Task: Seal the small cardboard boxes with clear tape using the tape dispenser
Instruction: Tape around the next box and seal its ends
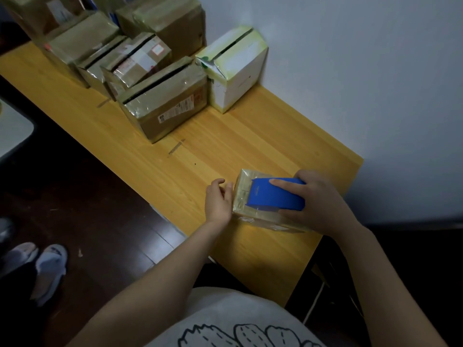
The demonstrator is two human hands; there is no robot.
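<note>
A small cardboard box [244, 196] wrapped in shiny clear tape lies on the wooden table [175, 171] near its front right end. On top of the box sits the blue tape dispenser [273, 196]. My right hand [318, 201] grips the dispenser, the index finger stretched along its top and the thumb under its near side. My left hand [218, 200] rests against the box's left end, fingers loosely curled at its edge.
Several taped brown boxes [165, 101] crowd the table's far left, with a white box [235, 68] next to the wall. The wall runs along the table's right side. Someone's slippered feet [42, 264] stand on the dark floor at the left.
</note>
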